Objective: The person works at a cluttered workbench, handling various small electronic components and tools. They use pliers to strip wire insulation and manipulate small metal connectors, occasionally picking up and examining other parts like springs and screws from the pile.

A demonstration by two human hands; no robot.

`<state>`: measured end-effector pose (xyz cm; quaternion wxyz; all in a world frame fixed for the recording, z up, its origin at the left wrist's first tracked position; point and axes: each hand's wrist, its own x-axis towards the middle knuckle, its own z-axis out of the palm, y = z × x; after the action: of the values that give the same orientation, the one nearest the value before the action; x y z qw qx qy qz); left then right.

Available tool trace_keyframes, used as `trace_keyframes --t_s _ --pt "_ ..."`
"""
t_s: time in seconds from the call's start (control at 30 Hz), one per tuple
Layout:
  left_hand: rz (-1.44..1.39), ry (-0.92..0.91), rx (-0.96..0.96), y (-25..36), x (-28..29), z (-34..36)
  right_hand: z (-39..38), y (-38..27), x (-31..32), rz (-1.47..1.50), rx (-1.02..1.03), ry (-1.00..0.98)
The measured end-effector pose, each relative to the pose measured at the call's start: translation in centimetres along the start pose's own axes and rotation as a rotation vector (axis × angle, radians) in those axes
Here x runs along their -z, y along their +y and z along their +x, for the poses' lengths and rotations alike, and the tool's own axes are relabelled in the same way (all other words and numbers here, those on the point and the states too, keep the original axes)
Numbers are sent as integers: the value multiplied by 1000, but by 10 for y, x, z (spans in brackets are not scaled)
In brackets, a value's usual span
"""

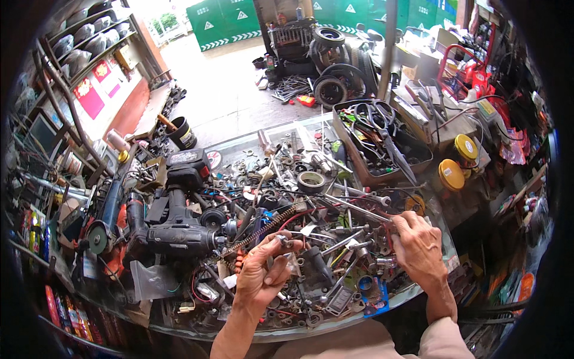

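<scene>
My left hand (263,269) is raised over the front of a cluttered glass-topped bench, its thumb and fingertips pinching a small metal part (283,240). What kind of part it is, I cannot make out. To the right, my right hand (420,245) is closed around the near end of a long, slim metal tool (362,209). The tool points left and away over the pile, and its exact kind is unclear. Loose nuts, washers, bolts and sockets lie under and between both hands. A black cordless impact wrench (179,239) lies left of my left hand.
A metal bin (382,173) with scissors and pliers stands at the back right, near yellow round tins (451,175). An angle grinder (104,218) lies on the left. A tape roll (311,182) sits mid-bench, a blue card (375,296) near the front edge. Tyres (330,91) stand beyond.
</scene>
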<state>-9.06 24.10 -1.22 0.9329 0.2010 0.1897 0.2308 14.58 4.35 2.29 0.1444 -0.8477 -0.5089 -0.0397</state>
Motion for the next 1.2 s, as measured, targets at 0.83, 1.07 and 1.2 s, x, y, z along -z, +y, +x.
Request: trace_keyframes --t_s 0.83,1.07,1.2 --pt "-149 72 -117 17 7 -7 14 14 26 1009 -52 467" --pt "-220 40 -185 24 23 -6 34 -4 -6 1461 -121 380" --pt "-221 14 -221 26 26 -6 29 -15 -16 1401 -67 293"
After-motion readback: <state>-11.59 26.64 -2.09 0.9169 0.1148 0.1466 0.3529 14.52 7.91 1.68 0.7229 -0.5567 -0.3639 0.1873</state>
